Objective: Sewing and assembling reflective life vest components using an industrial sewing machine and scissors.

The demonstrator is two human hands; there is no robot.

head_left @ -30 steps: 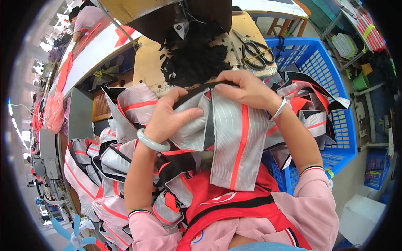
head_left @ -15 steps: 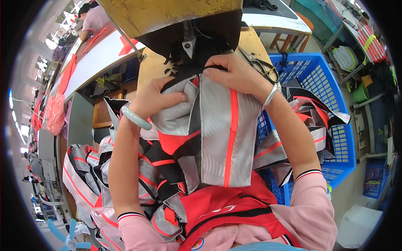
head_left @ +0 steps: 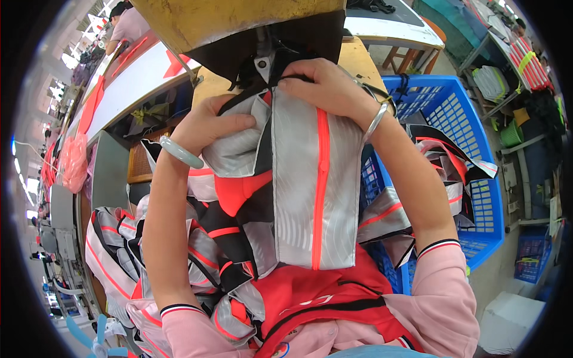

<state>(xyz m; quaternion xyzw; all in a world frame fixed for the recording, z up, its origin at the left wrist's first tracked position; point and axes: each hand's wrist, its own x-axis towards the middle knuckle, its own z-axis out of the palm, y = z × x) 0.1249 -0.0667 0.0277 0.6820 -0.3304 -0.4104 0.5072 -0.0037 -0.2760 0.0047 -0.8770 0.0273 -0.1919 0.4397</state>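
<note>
My left hand grips the folded grey part of a sewn fabric piece, its thumb lying on top. The piece is silvery grey with black edging, and a bright coral zipper runs down its long panel. My right hand pinches the panel's far black edge between thumb and fingers. Just beyond my fingertips stands the pointed metal part of a machine, under a worn yellow cover. The panel hangs down toward my red apron. My fingers partly hide where the edge meets the machine.
Scissors lie right of my right hand, partly hidden by it. A blue plastic basket with similar fabric pieces stands at the right. More grey, black and coral pieces are heaped at the left. A person works at the far left.
Both hands have shifted slightly left and away from me with the fabric, toward the metal part. The panel's upper edge now sits closer to it. My right hand covers more of the scissors.
</note>
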